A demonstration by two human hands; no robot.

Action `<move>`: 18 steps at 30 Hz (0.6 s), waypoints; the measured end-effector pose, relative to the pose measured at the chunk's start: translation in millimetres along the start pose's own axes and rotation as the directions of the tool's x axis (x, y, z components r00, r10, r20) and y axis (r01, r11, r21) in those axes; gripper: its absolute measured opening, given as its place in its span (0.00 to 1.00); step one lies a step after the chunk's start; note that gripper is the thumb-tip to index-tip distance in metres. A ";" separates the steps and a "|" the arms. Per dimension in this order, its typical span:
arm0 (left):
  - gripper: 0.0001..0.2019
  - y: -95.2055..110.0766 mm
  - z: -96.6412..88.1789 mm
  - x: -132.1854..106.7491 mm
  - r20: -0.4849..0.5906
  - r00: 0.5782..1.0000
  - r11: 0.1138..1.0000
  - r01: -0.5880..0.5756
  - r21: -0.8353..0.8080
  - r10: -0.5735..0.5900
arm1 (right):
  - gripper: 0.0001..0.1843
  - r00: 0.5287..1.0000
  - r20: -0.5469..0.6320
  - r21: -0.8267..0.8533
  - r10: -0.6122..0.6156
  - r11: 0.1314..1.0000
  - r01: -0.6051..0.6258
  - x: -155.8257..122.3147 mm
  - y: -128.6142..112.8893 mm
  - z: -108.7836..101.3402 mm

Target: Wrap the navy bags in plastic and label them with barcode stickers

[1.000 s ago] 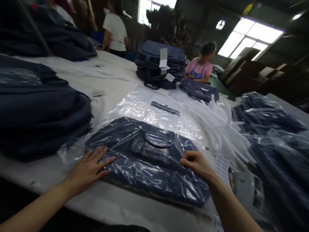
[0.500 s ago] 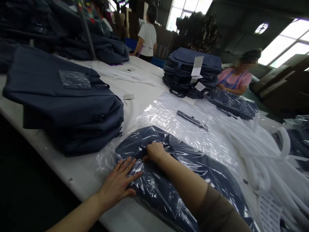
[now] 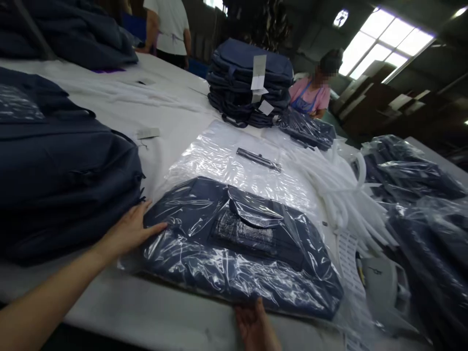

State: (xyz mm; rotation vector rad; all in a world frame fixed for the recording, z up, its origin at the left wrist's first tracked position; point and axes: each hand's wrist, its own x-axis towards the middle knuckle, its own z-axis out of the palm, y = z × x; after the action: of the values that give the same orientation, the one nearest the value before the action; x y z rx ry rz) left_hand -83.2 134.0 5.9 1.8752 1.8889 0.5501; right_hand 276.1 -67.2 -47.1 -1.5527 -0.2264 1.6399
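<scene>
A navy fabric bag (image 3: 204, 258) lies flat before me inside a clear plastic sleeve, its flap and a clear-wrapped patch facing up. My left hand (image 3: 131, 228) is at the sleeved bag's left end, fingers apart, thumb stretched over the plastic. At the near edge of the sleeve is my right hand (image 3: 256, 324), palm up, with thumb and fingers apart and the fingertips against or just under that edge. Beyond the bag, flat clear plastic sleeves (image 3: 208, 151) are spread on the table, a dark zip-like strip (image 3: 259, 159) lying on top.
Unwrapped navy bags (image 3: 69, 170) are piled at left. A tagged stack of bags (image 3: 248, 78) stands farther back. White foam strips (image 3: 329, 180) and plastic-wrapped bags (image 3: 413, 165) lie at right. One person (image 3: 310, 95) in pink works behind the stack; another (image 3: 168, 29) stands farther left.
My right hand has left the top of the sleeved bag and come to its near edge. The left hand has shifted to the left end. The view has swung right.
</scene>
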 end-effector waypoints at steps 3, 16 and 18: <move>0.50 -14.9 8.0 16.9 0.175 0.963 0.958 0.236 -0.161 -0.207 | 0.30 0.966 -0.256 0.192 -0.035 0.978 0.086 16.7 -6.4 24.3; 0.51 31.8 118.7 -138.3 0.173 0.866 0.571 0.447 -0.688 -0.469 | 0.22 0.654 -0.391 -0.218 -0.648 0.755 0.618 -0.9 -162.0 -0.5; 0.50 67.7 144.4 -152.6 0.243 0.857 0.499 0.471 -0.728 -0.455 | 0.23 0.547 -0.268 -0.412 -0.793 0.607 0.679 -29.3 -210.8 -7.1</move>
State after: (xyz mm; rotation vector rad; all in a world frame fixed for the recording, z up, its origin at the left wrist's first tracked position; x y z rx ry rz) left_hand 53.3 -19.9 -74.1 0.7535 1.6319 0.9475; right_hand 371.6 42.6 108.3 -1.6317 -0.7820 0.5691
